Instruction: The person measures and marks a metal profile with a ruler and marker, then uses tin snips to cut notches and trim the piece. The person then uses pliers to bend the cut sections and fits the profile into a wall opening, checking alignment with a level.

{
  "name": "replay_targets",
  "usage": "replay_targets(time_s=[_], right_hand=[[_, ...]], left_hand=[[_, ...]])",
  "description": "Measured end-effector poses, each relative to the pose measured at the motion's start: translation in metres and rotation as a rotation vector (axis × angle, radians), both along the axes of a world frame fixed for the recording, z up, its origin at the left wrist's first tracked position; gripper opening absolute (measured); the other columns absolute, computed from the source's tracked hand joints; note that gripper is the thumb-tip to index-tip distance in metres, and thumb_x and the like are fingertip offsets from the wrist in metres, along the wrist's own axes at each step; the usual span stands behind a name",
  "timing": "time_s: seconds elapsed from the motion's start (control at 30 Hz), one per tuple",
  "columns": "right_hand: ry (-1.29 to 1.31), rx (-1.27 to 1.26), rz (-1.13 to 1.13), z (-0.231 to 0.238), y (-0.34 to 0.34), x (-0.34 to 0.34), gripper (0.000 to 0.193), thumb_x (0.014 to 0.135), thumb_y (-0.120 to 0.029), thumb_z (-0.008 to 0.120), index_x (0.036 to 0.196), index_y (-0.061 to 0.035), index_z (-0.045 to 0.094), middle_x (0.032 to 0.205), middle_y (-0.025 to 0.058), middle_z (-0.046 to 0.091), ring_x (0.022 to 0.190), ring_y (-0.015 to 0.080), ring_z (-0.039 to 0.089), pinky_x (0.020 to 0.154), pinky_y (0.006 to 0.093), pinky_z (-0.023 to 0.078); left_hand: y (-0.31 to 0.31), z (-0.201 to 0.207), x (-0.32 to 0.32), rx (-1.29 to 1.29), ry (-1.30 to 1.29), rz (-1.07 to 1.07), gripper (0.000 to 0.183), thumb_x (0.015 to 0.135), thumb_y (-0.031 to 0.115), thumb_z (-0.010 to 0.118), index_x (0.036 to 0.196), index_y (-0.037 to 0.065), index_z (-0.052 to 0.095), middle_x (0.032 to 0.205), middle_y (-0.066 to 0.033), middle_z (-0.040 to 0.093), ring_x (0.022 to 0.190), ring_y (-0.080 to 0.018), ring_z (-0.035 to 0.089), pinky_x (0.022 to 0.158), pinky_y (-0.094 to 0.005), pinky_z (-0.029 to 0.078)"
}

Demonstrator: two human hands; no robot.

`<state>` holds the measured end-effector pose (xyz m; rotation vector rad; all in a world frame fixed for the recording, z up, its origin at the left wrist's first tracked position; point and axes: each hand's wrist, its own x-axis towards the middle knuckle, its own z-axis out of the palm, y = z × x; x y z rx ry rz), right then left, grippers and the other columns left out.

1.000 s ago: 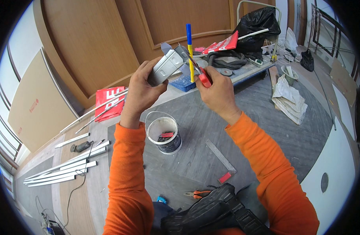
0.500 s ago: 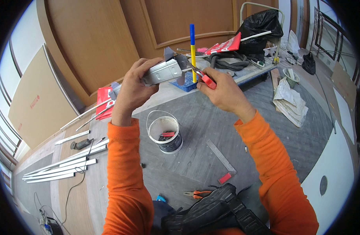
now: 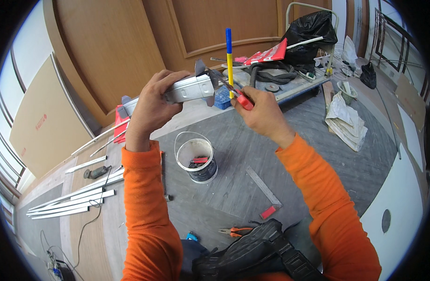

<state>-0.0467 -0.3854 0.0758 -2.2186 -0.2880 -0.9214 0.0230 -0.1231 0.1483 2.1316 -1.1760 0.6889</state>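
My left hand (image 3: 155, 105) is wrapped round a bundle of silvery metal channels (image 3: 192, 90), held up in front of me. Bent metal flaps stick out at the bundle's right end, and its other end shows past my left wrist. My right hand (image 3: 267, 114) grips the red handles of a pair of snips (image 3: 244, 100). The jaws point left, close against the bent flaps; whether they bite the metal cannot be made out. Below and between my forearms stands a white bucket (image 3: 196, 161) with dark small pieces and a red item inside.
A try square (image 3: 264, 187) and orange-handled pliers (image 3: 235, 232) lie on the grey floor. Metal channels (image 3: 79, 201) and a corded power tool (image 3: 96, 172) lie at left. A loaded trolley (image 3: 297, 91) stands ahead, with a blue-and-yellow pole (image 3: 229, 61) at its left end.
Both hands have shifted a little to the left, carrying the metal channels and the snips with them. A dark rod-like item now shows on the floor beside my left sleeve.
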Motion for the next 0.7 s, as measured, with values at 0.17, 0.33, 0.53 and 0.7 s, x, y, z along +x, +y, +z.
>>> replay_targets(time_s=[0.17, 0.33, 0.53, 0.7], right_hand=[[0.036, 0.025, 0.003, -0.010, 0.006, 0.008, 0.032, 0.093, -0.028, 0.075, 0.099, 0.0024, 0.067, 0.077, 0.0229, 0.066, 0.067, 0.0390, 0.062, 0.064, 0.0435, 0.050], [0.166, 0.160, 0.194, 0.002, 0.008, 0.003, 0.034, 0.091, -0.035, 0.074, 0.102, -0.0027, 0.069, 0.084, 0.0217, 0.069, 0.082, 0.0396, 0.068, 0.073, 0.0465, 0.051], [0.319, 0.244, 0.222, -0.002, 0.002, 0.009, 0.035, 0.093, -0.034, 0.073, 0.107, -0.0022, 0.068, 0.082, 0.0174, 0.067, 0.078, 0.0344, 0.065, 0.075, 0.0412, 0.051], [0.240, 0.214, 0.328, 0.000, 0.011, 0.002, 0.029, 0.096, -0.027, 0.073, 0.107, -0.0001, 0.068, 0.081, 0.0057, 0.063, 0.072, 0.0143, 0.057, 0.067, 0.0309, 0.048]], left_hand=[[0.003, -0.006, 0.007, -0.013, 0.051, -0.021, 0.064, 0.067, -0.007, 0.071, 0.128, 0.012, 0.070, 0.112, -0.0096, 0.067, 0.107, -0.0285, 0.064, 0.095, -0.0375, 0.052], [0.003, -0.012, 0.011, -0.114, 0.073, -0.080, 0.062, 0.068, -0.009, 0.072, 0.127, 0.008, 0.069, 0.117, -0.0099, 0.067, 0.112, -0.0269, 0.064, 0.098, -0.0361, 0.050], [0.001, -0.024, 0.027, -0.179, 0.027, -0.122, 0.062, 0.068, -0.011, 0.074, 0.127, 0.007, 0.068, 0.122, -0.0097, 0.066, 0.119, -0.0284, 0.061, 0.103, -0.0369, 0.047], [-0.004, -0.025, 0.023, -0.142, 0.029, -0.099, 0.062, 0.068, -0.011, 0.074, 0.127, 0.007, 0.067, 0.125, -0.0099, 0.065, 0.122, -0.0290, 0.059, 0.103, -0.0381, 0.047]])
